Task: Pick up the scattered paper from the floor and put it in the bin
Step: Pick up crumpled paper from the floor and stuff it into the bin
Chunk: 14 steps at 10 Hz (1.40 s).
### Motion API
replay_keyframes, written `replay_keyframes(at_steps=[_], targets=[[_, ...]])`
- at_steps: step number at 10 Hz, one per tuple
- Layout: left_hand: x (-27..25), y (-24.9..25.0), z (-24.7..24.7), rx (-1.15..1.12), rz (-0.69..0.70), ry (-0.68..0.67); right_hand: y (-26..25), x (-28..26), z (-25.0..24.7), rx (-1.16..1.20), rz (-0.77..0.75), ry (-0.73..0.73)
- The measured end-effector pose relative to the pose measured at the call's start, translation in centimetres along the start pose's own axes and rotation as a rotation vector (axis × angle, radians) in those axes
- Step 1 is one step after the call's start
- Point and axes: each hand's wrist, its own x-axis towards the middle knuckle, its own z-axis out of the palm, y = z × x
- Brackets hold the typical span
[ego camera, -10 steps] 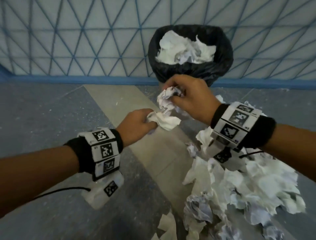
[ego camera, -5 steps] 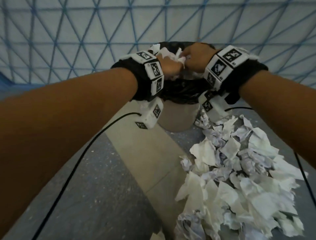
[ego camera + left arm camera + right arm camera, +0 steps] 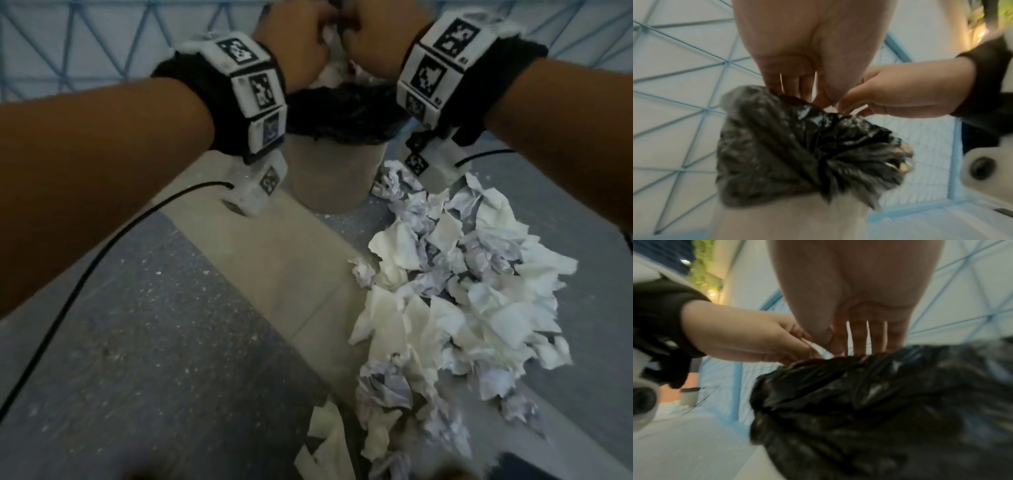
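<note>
A pale bin with a black liner stands at the top middle, white paper showing inside it. Both hands are bunched together over its mouth. My left hand and right hand each pinch crumpled white paper between them. In the left wrist view my left hand dips behind the liner, and a white scrap shows at the right hand. In the right wrist view the fingertips of my right hand are hidden by the liner. A big pile of scattered paper lies on the floor to the right.
A blue lattice wall stands right behind the bin. A black cable hangs from my left wrist across the grey floor. Torn scraps lie near the bottom edge, beside a beige floor stripe.
Both hands lifted the paper off the floor, carried it up to the bin and now sit lower over its mouth. The view has tilted down and closed in.
</note>
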Motion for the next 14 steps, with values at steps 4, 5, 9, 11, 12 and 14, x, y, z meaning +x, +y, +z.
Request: replay_keyframes(at_steps=[4,5,9,11,12,14], targets=[[-26.8,-4.6,7.6,-0.277,0.484,-0.332,-6.3,-18.3,10.7,0.133,-0.560,-0.037],[-32.7,-3.2,9.4,-0.093,0.659,-0.533,-6.4,-23.0,14.3,0.056,-0.679,-0.267],[-39.1,-1.0,13.4,0.340,1.075,-1.081,-9.4,-29.7,19.4,-0.336,-0.765,-0.647],[-36.7,-1.1,14.2,-0.123,0.784,-0.856,-9.3,-26.5,19.8,0.008,-0.677,-0.462],[-34.1,-2.4,13.6,-0.258,0.370,-0.829,-9.2,-25.1,19.6,0.183,-0.507,-0.393],[-27.2,-6.3,11.9,-0.409,-0.072,-0.381,-9.0,-23.3,16.3,0.304,-0.417,-0.312]])
